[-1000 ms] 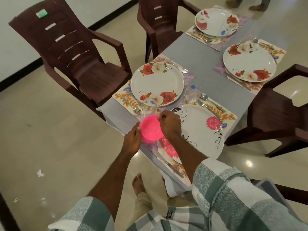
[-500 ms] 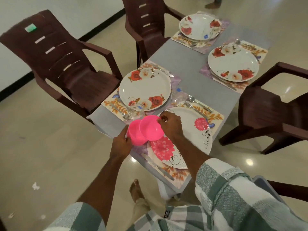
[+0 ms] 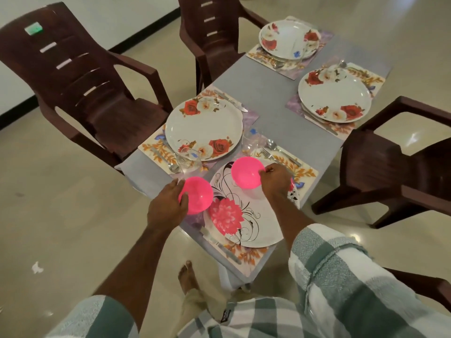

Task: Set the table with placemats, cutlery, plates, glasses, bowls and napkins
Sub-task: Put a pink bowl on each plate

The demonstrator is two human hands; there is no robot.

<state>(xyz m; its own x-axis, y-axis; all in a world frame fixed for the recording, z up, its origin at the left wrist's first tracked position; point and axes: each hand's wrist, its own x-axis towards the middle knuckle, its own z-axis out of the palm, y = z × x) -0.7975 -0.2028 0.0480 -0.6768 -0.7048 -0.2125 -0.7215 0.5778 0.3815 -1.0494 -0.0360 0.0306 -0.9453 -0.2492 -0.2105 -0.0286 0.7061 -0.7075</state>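
Meanwhile, left hand (image 3: 168, 206) is cupping one pink bowl (image 3: 199, 197), right hand (image 3: 275, 178) pinching another bowl's rim (image 3: 246, 172) (chair's green sticker (image 3: 33, 28) is showing no legible writing).

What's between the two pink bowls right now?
In the head view, only the near plate shows between the left bowl and the right bowl, its black swirl pattern in the gap.

Both bare forearms reach forward from rolled green-and-white checked sleeves. The left hand (image 3: 168, 206), palm down, grips the near-left rim of a round bright pink plastic bowl (image 3: 198, 198). Beyond and to the right of that bowl, the right hand (image 3: 275, 180) pinches the rim of a second pink plastic bowl (image 3: 247, 172), wrist bent downward.
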